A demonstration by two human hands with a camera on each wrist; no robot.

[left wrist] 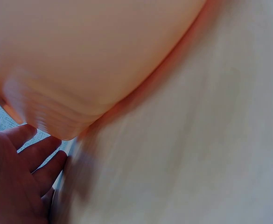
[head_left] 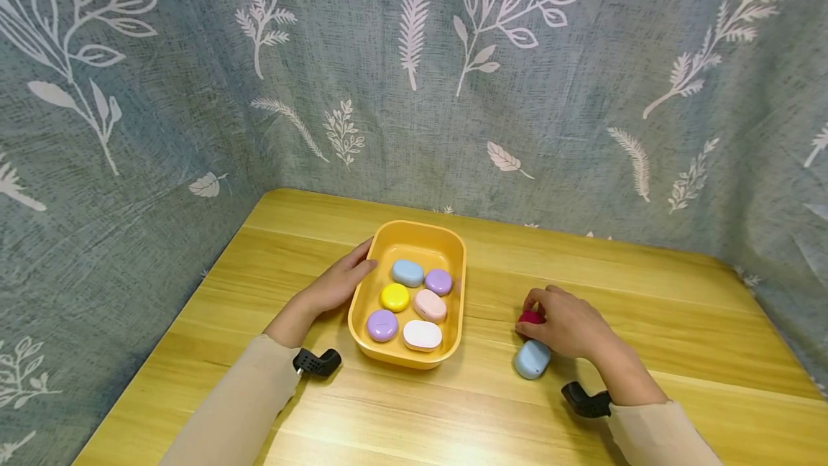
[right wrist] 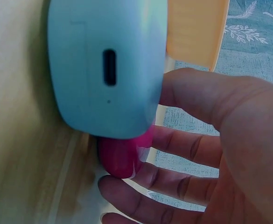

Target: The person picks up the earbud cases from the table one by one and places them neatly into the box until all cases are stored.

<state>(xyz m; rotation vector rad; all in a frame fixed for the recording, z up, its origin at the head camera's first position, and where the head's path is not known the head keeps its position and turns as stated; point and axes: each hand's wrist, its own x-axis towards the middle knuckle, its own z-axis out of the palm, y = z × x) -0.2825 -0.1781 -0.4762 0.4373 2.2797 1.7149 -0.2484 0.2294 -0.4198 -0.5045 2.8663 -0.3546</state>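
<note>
My left hand [head_left: 335, 283] holds the left side of a yellow plastic bin [head_left: 409, 235], its thumb over the rim and its fingers outside the wall. Inside lie several rounded cases: blue [head_left: 407, 273], purple [head_left: 438, 282], yellow [head_left: 395, 297], pink [head_left: 430, 305], a second purple one [head_left: 382, 325] and white [head_left: 422, 335]. To the right, my right hand [head_left: 572, 322] pinches a small dark red rounded case [head_left: 532, 318] on the table. A light blue earbud case [head_left: 532, 359] sits just nearer; in the right wrist view its charging port shows and it partly hides the red case [right wrist: 121, 157].
The wooden table [head_left: 388, 416] carries everything. Patterned grey-blue cloth [head_left: 388, 128] hangs along the back and both sides. Black wrist cameras sit on the left wrist [head_left: 317, 362] and the right wrist [head_left: 585, 401].
</note>
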